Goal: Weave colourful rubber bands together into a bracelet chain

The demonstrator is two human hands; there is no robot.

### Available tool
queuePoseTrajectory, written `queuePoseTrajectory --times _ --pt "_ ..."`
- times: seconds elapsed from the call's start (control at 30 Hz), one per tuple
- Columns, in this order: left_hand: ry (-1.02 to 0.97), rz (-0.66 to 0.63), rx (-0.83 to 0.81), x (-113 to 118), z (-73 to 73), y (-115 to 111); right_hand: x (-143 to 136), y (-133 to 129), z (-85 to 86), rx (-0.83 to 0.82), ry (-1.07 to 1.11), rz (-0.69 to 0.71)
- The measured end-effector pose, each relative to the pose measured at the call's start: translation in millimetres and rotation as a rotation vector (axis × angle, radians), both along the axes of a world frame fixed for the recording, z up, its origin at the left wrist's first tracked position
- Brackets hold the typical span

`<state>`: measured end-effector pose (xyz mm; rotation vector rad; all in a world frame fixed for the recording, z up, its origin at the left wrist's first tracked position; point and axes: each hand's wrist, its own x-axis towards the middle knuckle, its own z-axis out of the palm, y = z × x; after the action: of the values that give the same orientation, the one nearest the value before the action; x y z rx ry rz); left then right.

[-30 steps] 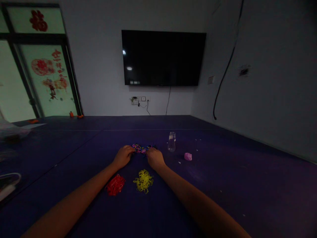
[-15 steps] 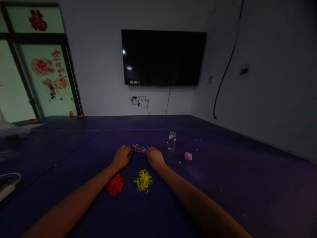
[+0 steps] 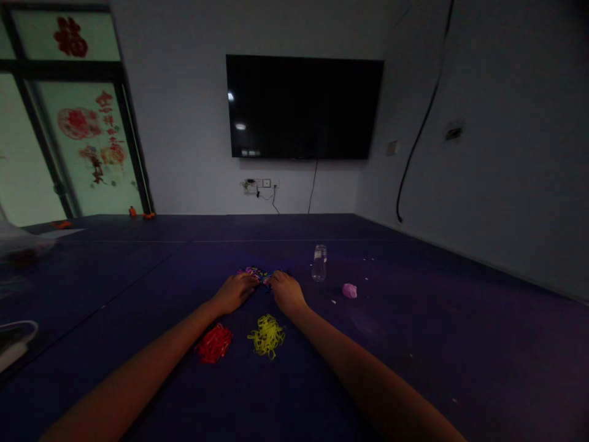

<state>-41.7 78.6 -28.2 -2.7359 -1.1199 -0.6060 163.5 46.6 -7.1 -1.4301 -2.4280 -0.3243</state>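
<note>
left hand (image 3: pixel 235 293) and right hand (image 3: pixel 287 293), both bare and palm-down, touch a loose pile of small pink, blue and dark bands (image 3: pixel 262 275) between them; whether either pinches any, i cannot tell. nearer the body, a heap of glossy red bands (image 3: pixel 215 344) and a heap of thin yellow loops (image 3: pixel 267 336) lie apart on the dark purple surface (image 3: pixel 239 399).

A loose pile of multicoloured bands (image 3: pixel 258 273), pink and blue among them, lies partly hidden, farther off than two separate heaps: red bands (image 3: pixel 215 344) left, looped yellow bands (image 3: pixel 267 336) right.
</note>
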Motion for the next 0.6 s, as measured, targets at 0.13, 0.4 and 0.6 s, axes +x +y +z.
queuePoseTrajectory --times 0.13,0.4,0.6 --pt "-0.008 0.112 0.043 1.8 1.9 -5.4 0.1 -0.4 0.5 0.015 0.000 -0.014" --pt "-0.044 0.265 0.098 1.1 2.1 -8.9 0.0 -2.7 0.9 0.025 -0.006 -0.021" --pt "-0.050 0.036 0.076 -0.2 1.2 -3.4 -1.8 -1.4 1.0 0.017 -0.002 -0.018"
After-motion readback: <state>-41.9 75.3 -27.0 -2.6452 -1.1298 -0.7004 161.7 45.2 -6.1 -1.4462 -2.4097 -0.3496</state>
